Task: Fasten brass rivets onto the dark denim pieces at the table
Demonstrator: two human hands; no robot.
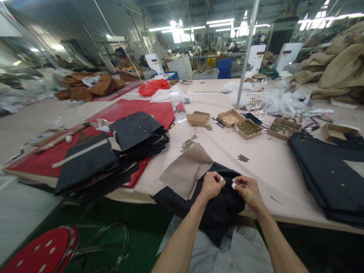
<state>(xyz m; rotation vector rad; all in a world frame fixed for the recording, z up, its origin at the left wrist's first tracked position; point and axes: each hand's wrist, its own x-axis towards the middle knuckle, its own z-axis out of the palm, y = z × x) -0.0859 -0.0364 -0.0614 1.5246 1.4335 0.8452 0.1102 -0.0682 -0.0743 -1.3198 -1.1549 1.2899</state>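
Note:
A black fabric piece point(210, 212) hangs over the table's front edge into my lap, with a taupe panel point(187, 170) lying folded out on its left side. My left hand point(212, 185) is closed in a pinch on the black fabric. Just to the right, my right hand point(248, 190) also pinches it, the fingertips close to those of the left. White wrapping covers some fingertips on both hands. Any small part between the fingers is too small to make out. Beyond the hands lie a small pile of metal rings point(188, 145) and a pile of small metal pieces point(243, 158).
Black panels are stacked point(136, 132) on a red board point(119, 110) at left; more black pieces point(327, 170) lie at right. Open boxes of metal fittings point(248, 128) stand ahead, near a metal pole point(247, 57). A red stool point(42, 250) is lower left. A person point(125, 66) sits farther back.

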